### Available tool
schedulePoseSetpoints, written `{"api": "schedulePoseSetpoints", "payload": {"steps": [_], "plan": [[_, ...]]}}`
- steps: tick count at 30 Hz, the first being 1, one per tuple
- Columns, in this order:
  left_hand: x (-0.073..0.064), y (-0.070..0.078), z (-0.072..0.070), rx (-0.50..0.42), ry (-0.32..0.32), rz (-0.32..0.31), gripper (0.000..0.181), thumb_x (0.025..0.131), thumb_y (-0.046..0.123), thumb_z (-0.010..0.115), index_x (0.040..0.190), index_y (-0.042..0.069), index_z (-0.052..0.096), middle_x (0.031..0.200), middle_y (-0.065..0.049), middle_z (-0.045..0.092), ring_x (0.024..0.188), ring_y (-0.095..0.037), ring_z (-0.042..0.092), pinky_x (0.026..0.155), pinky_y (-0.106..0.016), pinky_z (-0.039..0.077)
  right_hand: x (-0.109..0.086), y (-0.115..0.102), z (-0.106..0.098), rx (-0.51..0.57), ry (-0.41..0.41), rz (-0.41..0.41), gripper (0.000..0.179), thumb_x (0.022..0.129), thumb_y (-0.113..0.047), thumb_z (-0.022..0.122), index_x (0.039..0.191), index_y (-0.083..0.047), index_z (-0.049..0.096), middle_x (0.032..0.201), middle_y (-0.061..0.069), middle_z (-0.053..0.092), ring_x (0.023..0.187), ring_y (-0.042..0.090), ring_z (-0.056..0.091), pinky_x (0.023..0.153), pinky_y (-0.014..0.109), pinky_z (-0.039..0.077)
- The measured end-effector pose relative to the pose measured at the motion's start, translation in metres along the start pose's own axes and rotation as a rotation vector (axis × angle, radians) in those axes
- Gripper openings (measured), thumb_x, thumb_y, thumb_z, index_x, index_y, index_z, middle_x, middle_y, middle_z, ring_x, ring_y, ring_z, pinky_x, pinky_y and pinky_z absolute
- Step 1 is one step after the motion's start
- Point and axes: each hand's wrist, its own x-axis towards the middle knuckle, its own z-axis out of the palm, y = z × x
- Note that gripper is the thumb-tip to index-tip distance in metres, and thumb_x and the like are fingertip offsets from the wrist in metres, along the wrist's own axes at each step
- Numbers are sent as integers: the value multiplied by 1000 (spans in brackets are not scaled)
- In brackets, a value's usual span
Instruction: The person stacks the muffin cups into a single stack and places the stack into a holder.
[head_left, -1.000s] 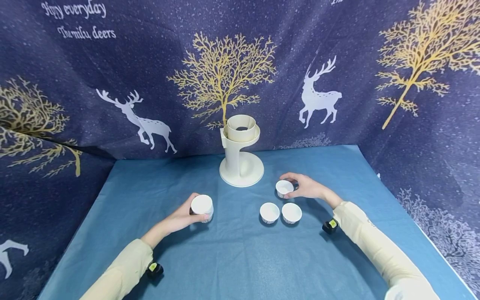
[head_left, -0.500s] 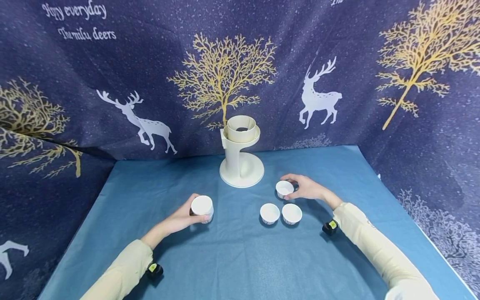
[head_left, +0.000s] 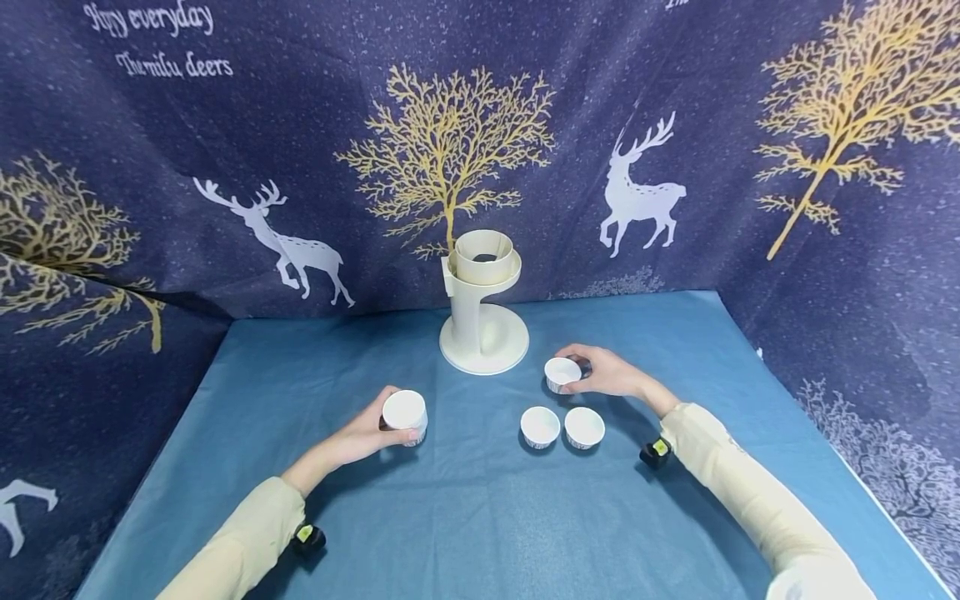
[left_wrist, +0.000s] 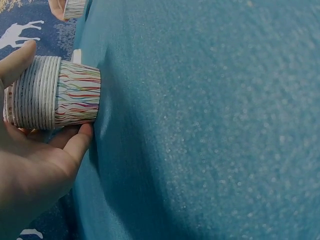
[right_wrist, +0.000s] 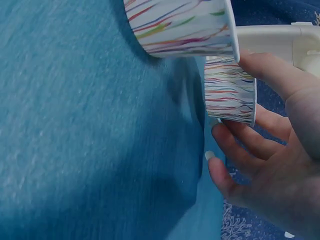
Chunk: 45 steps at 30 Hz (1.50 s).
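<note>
Grasping a stack of striped paper baking cups (head_left: 405,415) between thumb and fingers, my left hand (head_left: 367,429) is over the left part of the blue-covered worktop (head_left: 480,517). My right hand (head_left: 611,372) pinches a single baking cup (head_left: 562,376) near the cream stand (head_left: 466,323), while two other cups (head_left: 540,427) stand side by side, nearer me.

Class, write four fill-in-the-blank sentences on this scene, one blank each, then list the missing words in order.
The stack of cups is in the ____ hand.
The right hand holds a single ____.
On the cloth, ____ loose cups stand side by side.
The backdrop shows golden ____.

Missing words: left, cup, two, trees.
</note>
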Motion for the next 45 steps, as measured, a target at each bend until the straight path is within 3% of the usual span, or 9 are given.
{"api": "schedulePoseSetpoints", "payload": {"steps": [7, 31, 45], "plan": [[7, -17, 1, -22, -3, 11, 62, 80, 29, 71, 126, 12, 33, 119, -12, 49, 102, -21, 50, 82, -32, 42, 4, -8, 3, 11, -2, -11, 55, 76, -36, 73, 124, -19, 51, 112, 3, 60, 101, 19, 56, 79, 30, 48], [5, -13, 2, -40, -8, 17, 62, 79, 27, 72, 126, 11, 34, 119, -12, 48, 102, -22, 49, 81, -32, 43, 13, -19, 14, 22, -37, -66, 50, 76, -39, 73, 118, -21, 53, 107, -1, 63, 94, 14, 58, 75, 27, 49], [6, -16, 2, -25, 4, 34, 62, 79, 26, 72, 126, 11, 35, 118, -12, 49, 102, -22, 49, 82, -33, 42, 14, -25, 19, 49, -69, -89, 49, 78, -31, 72, 120, -15, 53, 108, 5, 63, 95, 19, 59, 77, 33, 49]]}}
